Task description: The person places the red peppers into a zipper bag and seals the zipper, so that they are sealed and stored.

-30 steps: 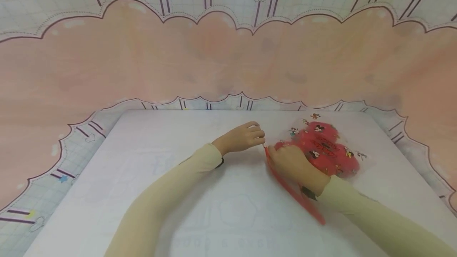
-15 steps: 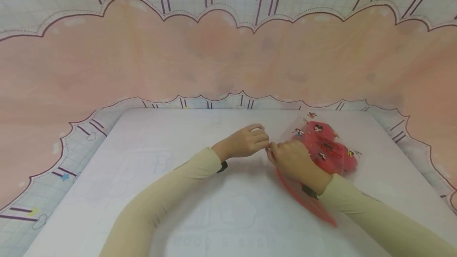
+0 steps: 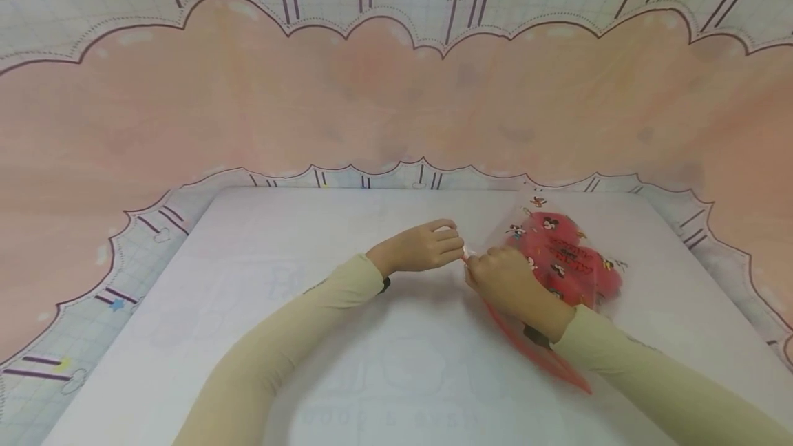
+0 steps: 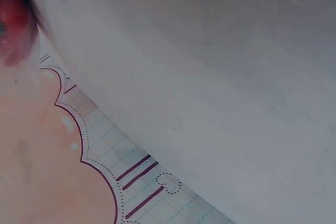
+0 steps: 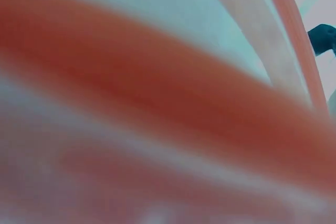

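A clear plastic bag [image 3: 566, 257] printed with cartoon mouse figures lies on the right of the white table, with red contents showing through. Its red edge strip [image 3: 539, 355] runs toward the front and bows outward. My right hand [image 3: 503, 279] grips the strip's far part, fingers curled. Close on its left, my left hand [image 3: 427, 248] pinches the strip's far end. In the right wrist view a blurred red strip [image 5: 168, 98] crosses close to the camera, and a second red strip [image 5: 294, 30] stands apart from it. The left wrist view hides my left fingers.
The white tabletop [image 3: 248, 336] carries faint printing. A peach curtain [image 3: 372, 102] with scalloped, checked borders rises behind the table and along both sides.
Both hands have shifted slightly right. The bag's near red end has swung right, its edge bows more, and the bag's left part has lifted.
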Demonstrator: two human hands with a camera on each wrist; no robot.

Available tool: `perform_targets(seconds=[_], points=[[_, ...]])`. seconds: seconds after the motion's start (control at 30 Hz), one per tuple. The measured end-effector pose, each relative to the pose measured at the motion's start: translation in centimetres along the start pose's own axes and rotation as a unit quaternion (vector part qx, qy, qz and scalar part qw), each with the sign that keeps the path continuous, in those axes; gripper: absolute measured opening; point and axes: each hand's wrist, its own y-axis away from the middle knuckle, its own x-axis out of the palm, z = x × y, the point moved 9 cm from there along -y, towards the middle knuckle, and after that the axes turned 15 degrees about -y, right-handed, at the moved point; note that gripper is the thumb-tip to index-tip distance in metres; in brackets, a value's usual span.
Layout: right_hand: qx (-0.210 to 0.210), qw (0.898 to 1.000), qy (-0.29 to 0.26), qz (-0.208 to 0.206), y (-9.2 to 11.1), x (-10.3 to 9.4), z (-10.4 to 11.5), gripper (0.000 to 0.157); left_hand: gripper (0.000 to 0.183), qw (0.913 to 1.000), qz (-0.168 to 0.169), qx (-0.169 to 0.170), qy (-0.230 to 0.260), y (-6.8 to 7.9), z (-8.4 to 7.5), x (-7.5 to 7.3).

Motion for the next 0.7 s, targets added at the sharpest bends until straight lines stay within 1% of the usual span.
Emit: perform_targets(seconds=[0.1, 0.17, 0.23, 0.37, 0.43, 0.57, 0.7], points=[[0.002, 0.999, 0.02, 0.034, 0.3, 0.4, -0.1, 0.033, 0.01, 0.9999, 0.009, -0.006, 0.001, 0.2, 0.2, 0.5], [-0.001, 0.999, 0.034, 0.042, 0.4, 0.4, -0.2, 0.03, 0.01, 0.9998, 0.012, -0.014, 0.005, 0.3, 0.4, 0.8], [-0.01, 0.999, 0.042, 0.031, 0.5, 0.1, -0.1, 0.026, 0.009, 0.9996, 0.012, -0.023, 0.012, 0.4, 0.6, 0.8], [-0.033, 0.998, 0.044, -0.014, 0.5, -0.5, 0.1, 0.019, 0.009, 0.9992, 0.017, -0.031, 0.018, 0.3, 0.9, 0.6], [-0.042, 0.998, 0.043, -0.028, 0.5, -0.7, 0.2, 0.018, 0.009, 0.9991, 0.017, -0.034, 0.02, 0.1, 1.0, 0.5], [-0.05, 0.998, 0.042, -0.028, 0.5, -0.5, 0.2, 0.021, 0.007, 0.9986, 0.023, -0.041, 0.025, -0.4, 1.0, 0.4], [-0.071, 0.996, 0.045, -0.033, 0.5, -0.5, 0.5, 0.026, 0.008, 0.9984, 0.034, -0.034, 0.029, -0.7, 0.9, 0.4]])
